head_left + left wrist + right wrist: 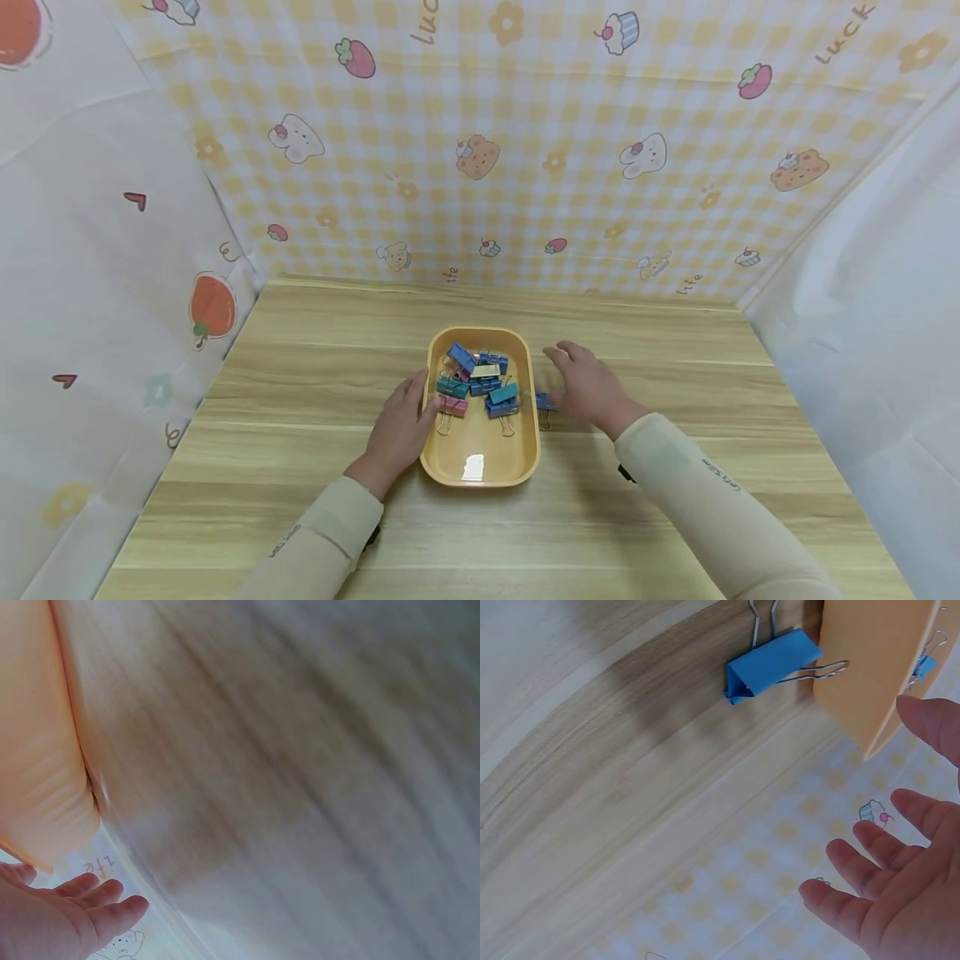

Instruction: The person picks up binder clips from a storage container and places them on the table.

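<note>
A yellow-orange tray (450, 450) stands on the wooden table and holds several binder clips (484, 385) in blue, teal, pink and pale yellow, mostly in its far half. My left hand (399, 427) rests against the tray's left side, its thumb at the rim; in the left wrist view its fingers (112, 919) extend loosely past the tray wall. Just outside the right wall, a blue binder clip (774, 664) lies on the table with its wire handles spread. Beside that clip, my right hand (595, 388) hovers with fingers apart, holding nothing.
The wooden table (315, 467) spreads around the tray. A yellow checked cloth (555, 200) with printed cartoons hangs along its back edge. White cloths flank it on the left (97, 275) and right (862, 300).
</note>
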`<state>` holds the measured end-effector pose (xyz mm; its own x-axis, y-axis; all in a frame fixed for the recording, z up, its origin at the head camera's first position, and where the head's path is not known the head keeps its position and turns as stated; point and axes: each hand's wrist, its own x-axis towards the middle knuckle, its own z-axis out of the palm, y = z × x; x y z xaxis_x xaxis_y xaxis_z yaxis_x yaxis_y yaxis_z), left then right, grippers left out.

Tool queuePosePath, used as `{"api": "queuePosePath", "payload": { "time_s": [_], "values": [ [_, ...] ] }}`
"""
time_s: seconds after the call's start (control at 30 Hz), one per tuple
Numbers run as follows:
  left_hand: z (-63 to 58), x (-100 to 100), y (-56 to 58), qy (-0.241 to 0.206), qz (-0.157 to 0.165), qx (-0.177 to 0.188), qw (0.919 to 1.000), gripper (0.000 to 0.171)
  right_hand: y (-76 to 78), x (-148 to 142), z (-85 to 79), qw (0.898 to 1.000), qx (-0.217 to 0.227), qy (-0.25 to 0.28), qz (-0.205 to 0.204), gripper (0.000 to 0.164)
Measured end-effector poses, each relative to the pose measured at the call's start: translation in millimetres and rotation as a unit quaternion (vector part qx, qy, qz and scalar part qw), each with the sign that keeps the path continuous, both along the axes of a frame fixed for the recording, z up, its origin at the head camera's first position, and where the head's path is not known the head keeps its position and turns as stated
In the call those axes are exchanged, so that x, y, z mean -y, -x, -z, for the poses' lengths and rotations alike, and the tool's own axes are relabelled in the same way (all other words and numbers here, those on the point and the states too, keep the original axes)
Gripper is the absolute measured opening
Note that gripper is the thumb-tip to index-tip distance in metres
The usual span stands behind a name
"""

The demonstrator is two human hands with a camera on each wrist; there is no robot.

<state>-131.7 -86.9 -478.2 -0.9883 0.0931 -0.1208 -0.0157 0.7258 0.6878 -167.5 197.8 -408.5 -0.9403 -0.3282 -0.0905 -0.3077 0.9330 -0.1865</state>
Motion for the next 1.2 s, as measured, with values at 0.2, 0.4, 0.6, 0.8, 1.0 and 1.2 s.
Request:
{"api": "queuePosePath", "payload": {
  "time_s": [0.2, 0.4, 0.6, 0.8, 1.0, 1.2],
  "values": [
    [-2.2, 0, 0.0, -0.001, 0.000, 0.003, 1.0000, 0.064, -1.4, 2, -4.8, 1.000, -0.015, 0.005, 0.000, 0.068],
    [-2.3, 0, -0.3, 0.001, -0.001, 0.005, 1.0000, 0.064, -3.1, 8, -8.7, 1.000, -0.019, 0.008, -0.007, 0.068],
    [-3.2, -1, -0.3, -0.001, -0.001, 0.004, 1.0000, 0.064, -4.8, 15, -10.9, 0.999, -0.028, 0.012, -0.017, 0.070],
    [-3.8, -1, -0.8, -0.001, -0.001, 0.006, 1.0000, 0.064, -6.2, 22, -10.4, 0.999, -0.030, 0.019, -0.030, 0.068],
    [-4.5, -1, -1.7, -0.003, -0.001, 0.005, 1.0000, 0.064, -7.2, 30, -10.2, 0.999, -0.009, 0.023, -0.028, 0.070],
    [-5.1, -1, -1.2, -0.008, -0.002, 0.006, 1.0000, 0.064, -8.2, 39, -10.0, 1.000, 0.002, 0.004, -0.027, 0.072]
  ]
}}
